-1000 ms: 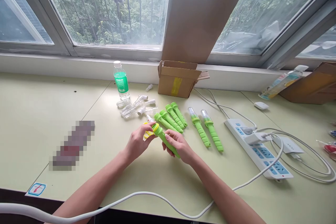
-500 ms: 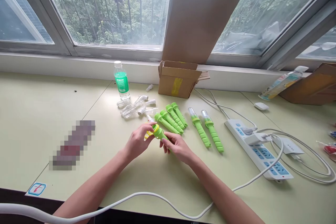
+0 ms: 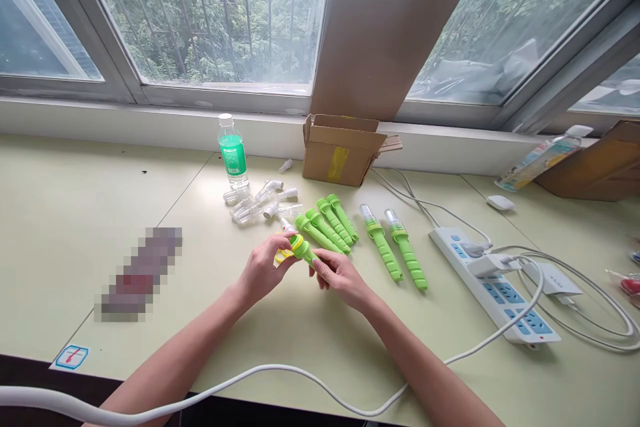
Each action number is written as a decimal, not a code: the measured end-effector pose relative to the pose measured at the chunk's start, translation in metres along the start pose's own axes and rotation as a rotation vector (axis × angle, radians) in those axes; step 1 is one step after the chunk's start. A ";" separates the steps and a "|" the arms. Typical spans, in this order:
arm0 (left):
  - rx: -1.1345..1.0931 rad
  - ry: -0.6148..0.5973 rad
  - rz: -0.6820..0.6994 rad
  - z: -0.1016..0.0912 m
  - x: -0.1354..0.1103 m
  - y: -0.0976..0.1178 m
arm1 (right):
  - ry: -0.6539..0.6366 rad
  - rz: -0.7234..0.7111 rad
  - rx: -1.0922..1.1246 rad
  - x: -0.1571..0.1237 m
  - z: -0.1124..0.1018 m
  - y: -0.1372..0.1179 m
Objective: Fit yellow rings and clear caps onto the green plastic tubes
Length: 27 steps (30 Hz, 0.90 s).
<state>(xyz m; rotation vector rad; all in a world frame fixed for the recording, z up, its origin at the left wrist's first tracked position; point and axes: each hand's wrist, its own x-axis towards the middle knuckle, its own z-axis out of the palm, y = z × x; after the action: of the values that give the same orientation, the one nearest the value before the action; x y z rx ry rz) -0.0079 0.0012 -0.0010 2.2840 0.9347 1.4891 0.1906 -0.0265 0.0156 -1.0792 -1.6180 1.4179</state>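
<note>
My right hand (image 3: 341, 278) is closed round the lower part of a green plastic handle (image 3: 304, 251), held tilted above the table. At its open, collared top, my left hand (image 3: 264, 265) grips with thumb and fingers. Something yellow and ring-like (image 3: 283, 255) shows between the left fingers; whether it is held or lies behind them I cannot tell. Just beyond, several green handles (image 3: 325, 227) lie side by side. Clear plastic caps (image 3: 249, 208) are heaped to their left. To the right lie two green sticks (image 3: 386, 250) with clear caps on top.
A bottle with a green label (image 3: 233, 155) and an open cardboard box (image 3: 337, 159) stand near the window sill. On the right lies a white power strip (image 3: 493, 283) with plugs and looped cables. A white cable (image 3: 280, 368) crosses in front, over my forearms' area.
Both hands stay on the green handle in nearly the same place. The right hand's fingers have shifted slightly around it. The view has moved a little.
</note>
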 end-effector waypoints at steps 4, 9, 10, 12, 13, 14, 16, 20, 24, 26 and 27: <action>-0.009 0.000 -0.015 0.001 0.000 0.000 | 0.051 0.072 0.019 -0.002 0.002 0.000; -0.028 -0.012 -0.005 -0.001 0.000 0.001 | 0.081 0.024 -0.046 -0.001 0.004 0.000; -0.026 -0.011 0.003 -0.001 0.000 0.001 | 0.068 0.007 -0.070 -0.001 0.003 -0.001; -0.018 0.002 0.008 0.000 -0.001 0.001 | 0.054 -0.019 -0.124 0.000 0.002 -0.002; -0.015 0.008 0.004 0.000 -0.001 0.002 | 0.054 -0.025 -0.151 0.000 0.002 -0.002; -0.013 0.009 -0.001 0.000 -0.001 0.002 | 0.057 -0.025 -0.168 -0.001 0.002 -0.001; -0.015 -0.002 -0.015 0.000 0.000 0.002 | 0.065 -0.010 -0.162 -0.002 0.003 -0.001; -0.024 -0.005 -0.032 0.000 0.001 0.002 | 0.097 0.035 -0.068 -0.003 0.005 0.001; -0.020 0.010 0.001 0.000 0.000 0.000 | 0.116 0.001 -0.064 -0.001 0.001 0.002; -0.002 -0.018 -0.005 0.000 -0.001 -0.001 | 0.111 -0.027 -0.073 0.000 -0.002 0.001; 0.009 -0.040 -0.013 0.000 -0.001 -0.001 | 0.103 -0.026 -0.077 0.000 -0.003 0.001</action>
<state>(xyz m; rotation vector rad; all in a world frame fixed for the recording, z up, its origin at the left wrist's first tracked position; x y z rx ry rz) -0.0084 0.0015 -0.0026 2.3002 0.9450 1.4320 0.1939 -0.0254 0.0149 -1.1522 -1.6177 1.2717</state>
